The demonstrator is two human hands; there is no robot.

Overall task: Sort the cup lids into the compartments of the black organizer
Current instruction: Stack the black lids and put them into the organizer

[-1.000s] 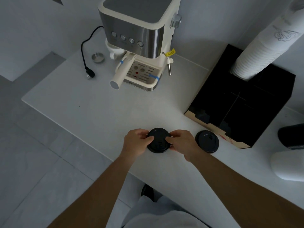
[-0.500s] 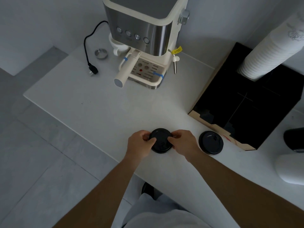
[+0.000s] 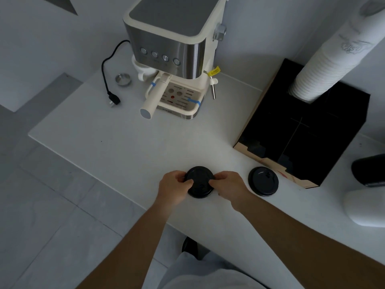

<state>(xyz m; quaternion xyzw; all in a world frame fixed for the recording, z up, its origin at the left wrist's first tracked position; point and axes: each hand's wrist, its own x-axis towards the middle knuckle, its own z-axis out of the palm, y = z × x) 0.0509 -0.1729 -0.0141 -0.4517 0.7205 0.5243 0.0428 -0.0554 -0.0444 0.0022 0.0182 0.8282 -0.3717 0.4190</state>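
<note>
While our left hand [image 3: 174, 189] and right hand [image 3: 230, 187] pinch opposite edges of one black lid [image 3: 200, 182], a second lid [image 3: 263, 181] lies just right of our right hand, near the black organizer [image 3: 333, 130].

A cream and brushed-steel espresso machine [image 3: 176, 51] stands at the upper middle of the frame on the white counter [image 3: 108, 140]. Left of it lie a small round metal filter basket [image 3: 123, 79] and a black power cord with its plug [image 3: 108, 80]. A tall stack of white paper cups [image 3: 329, 59] leans across the upper right. Grey floor tiles [image 3: 41, 215] fill the lower left.
</note>
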